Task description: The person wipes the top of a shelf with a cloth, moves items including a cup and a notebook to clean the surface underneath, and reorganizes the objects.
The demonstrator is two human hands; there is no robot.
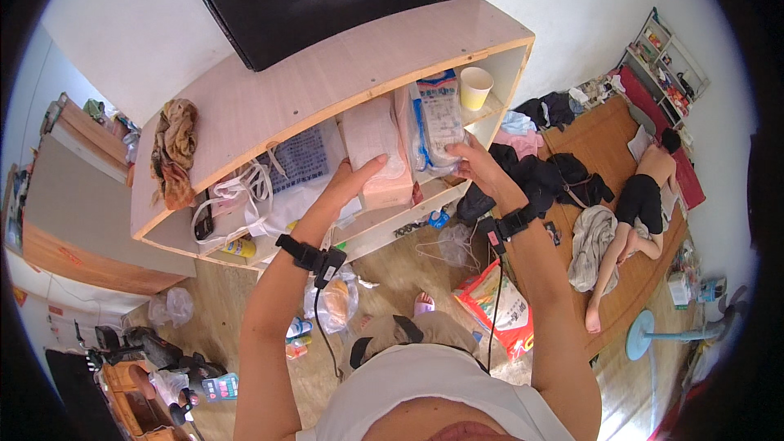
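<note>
Inside the upper compartment of a wooden shelf unit [343, 110], my left hand [358, 180] grips a pale pink box [389, 191] with a white, soft-looking packet [373, 135] on top, its thumb on the packet. To the right, my right hand [478, 165] holds the lower end of a clear plastic pack [441, 122] with blue edging between thumb and fingers. A yellow and white paper cup [476, 88] stands upright in the compartment's right corner. White straps or cords [242, 193] and a printed blue translucent packet [303, 156] lie left of the box.
A large black box [349, 0] and a crumpled brown cloth [174, 150] rest on the unit. Below are a plastic bag [334, 300], a red and white sack [502, 312] and a clothes hanger [447, 254]. At right, a person [643, 196] lies on a mat near a blue-based fan [641, 335].
</note>
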